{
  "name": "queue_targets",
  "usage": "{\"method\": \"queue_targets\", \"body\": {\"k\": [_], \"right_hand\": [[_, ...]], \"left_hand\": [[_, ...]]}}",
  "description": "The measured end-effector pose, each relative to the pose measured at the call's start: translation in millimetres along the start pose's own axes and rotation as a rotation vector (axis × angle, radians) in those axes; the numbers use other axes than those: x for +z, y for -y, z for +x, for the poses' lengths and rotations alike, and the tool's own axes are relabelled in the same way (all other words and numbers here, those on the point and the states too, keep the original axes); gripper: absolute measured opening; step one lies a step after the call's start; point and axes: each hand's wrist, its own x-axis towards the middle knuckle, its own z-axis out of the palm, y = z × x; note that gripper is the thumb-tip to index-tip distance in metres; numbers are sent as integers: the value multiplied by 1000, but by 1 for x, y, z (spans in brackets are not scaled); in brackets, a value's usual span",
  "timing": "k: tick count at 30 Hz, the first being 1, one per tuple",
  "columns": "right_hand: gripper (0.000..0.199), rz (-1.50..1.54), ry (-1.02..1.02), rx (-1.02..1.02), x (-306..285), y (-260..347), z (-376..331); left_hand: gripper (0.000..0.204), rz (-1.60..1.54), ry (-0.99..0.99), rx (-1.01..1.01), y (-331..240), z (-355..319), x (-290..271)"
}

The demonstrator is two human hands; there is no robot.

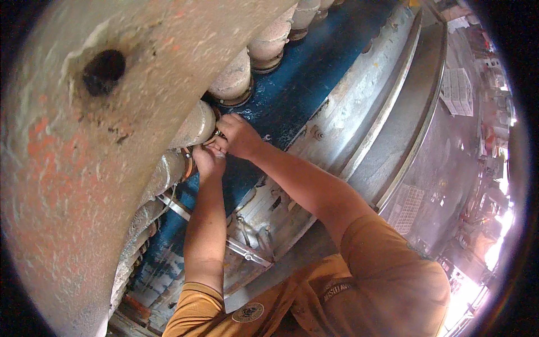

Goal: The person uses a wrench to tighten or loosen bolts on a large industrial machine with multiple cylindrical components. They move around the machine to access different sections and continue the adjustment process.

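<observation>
Left of centre in the frame, the bare left hand (209, 161) and bare right hand (241, 137) are meeting at the rim of a pale, dusty, rounded cylinder (193, 127), with bent fingers hiding their contact, so I cannot tell what, if anything, they are grasping. Work at this rim appears to be going on, not finished. Toward the top centre, similar pale cylinders with dark-banded rims (231, 83) are sitting untouched beside a scuffed blue surface (297, 84); nothing there is marking them as done or left
</observation>
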Motion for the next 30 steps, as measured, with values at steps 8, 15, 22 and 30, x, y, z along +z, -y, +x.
{"method": "queue_targets", "body": {"k": [8, 15, 22, 30], "right_hand": [[18, -76, 28, -98, 4, -11, -2], [16, -52, 58, 73, 3, -6, -3], [16, 27, -137, 200, 6, 21, 7], [14, -15, -8, 87, -1, 9, 1]], "left_hand": [[34, 84, 94, -29, 4, 6, -8], [37, 123, 51, -24, 7, 7, -12], [36, -117, 310, -86, -17, 43, -77], [33, 27, 212, 33, -3, 9, -20]]}}
